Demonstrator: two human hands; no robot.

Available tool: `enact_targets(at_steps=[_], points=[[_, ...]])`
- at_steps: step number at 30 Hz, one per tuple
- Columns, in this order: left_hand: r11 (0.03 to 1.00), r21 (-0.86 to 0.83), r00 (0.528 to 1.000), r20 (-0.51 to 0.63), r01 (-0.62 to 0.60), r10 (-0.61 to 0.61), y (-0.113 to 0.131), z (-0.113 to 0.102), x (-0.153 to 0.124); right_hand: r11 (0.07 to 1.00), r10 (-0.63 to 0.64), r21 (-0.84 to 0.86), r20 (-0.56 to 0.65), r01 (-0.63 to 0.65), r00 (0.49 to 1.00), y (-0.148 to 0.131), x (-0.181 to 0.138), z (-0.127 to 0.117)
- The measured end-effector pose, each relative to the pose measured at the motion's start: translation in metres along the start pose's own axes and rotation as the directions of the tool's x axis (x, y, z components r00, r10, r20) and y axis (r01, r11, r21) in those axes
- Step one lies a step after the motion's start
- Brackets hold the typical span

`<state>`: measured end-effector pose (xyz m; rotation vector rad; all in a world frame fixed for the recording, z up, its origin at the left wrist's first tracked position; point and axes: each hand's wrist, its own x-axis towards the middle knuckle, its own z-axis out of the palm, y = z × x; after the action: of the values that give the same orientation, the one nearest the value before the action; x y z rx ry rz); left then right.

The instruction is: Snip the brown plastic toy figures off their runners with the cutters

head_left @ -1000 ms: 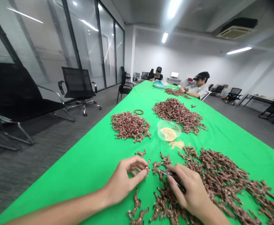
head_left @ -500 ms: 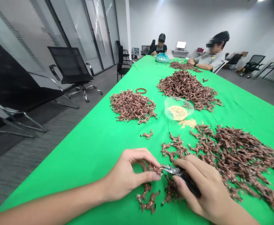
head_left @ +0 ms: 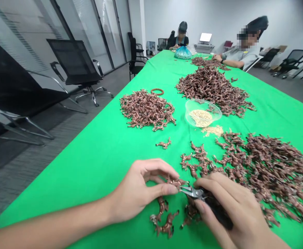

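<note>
My left hand (head_left: 138, 193) pinches a small brown horse figurine (head_left: 176, 182) between thumb and fingers. Wrapped around the dark handles of a pair of nippers (head_left: 196, 192) is my right hand (head_left: 234, 207). The nippers' metal jaws are slightly apart and point left, close against the figurine; whether they touch it I cannot tell. Below the hands lie a few more horse figurines (head_left: 167, 226), one partly under my right hand. A single figurine (head_left: 164, 143) rests beyond my left hand, and a loose cluster (head_left: 199, 155) lies just past the nippers.
Large heaps of figurines lie at right (head_left: 278, 166), left (head_left: 147, 110) and farther back (head_left: 213, 86) on the green cloth (head_left: 97, 166). A clear bowl (head_left: 216, 116) holds pale bits, some spilled beside it. Two people sit farther along the table. Chairs (head_left: 75, 64) line the left.
The camera view has shifted, so the table sits higher in the picture. More of the held figurine shows past my left fingertips, and the nippers have drawn slightly right and down.
</note>
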<state>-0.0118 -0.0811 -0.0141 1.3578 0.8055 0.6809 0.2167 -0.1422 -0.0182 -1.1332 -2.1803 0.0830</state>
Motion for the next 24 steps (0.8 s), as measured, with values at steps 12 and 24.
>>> enact_targets(at_steps=[12, 24], points=[[1.000, 0.027, 0.996, 0.088, -0.002, -0.001, 0.0021, 0.0012, -0.0036, 0.997, -0.027, -0.077, 0.032, 0.030, 0.999, 0.0017, -0.0028, 0.0021], [0.998, 0.055, 0.989, 0.147, 0.005, -0.013, 0.0021, -0.0001, -0.0032, 0.976, -0.114, -0.184, 0.021, 0.116, 0.993, 0.0032, -0.0029, 0.0011]])
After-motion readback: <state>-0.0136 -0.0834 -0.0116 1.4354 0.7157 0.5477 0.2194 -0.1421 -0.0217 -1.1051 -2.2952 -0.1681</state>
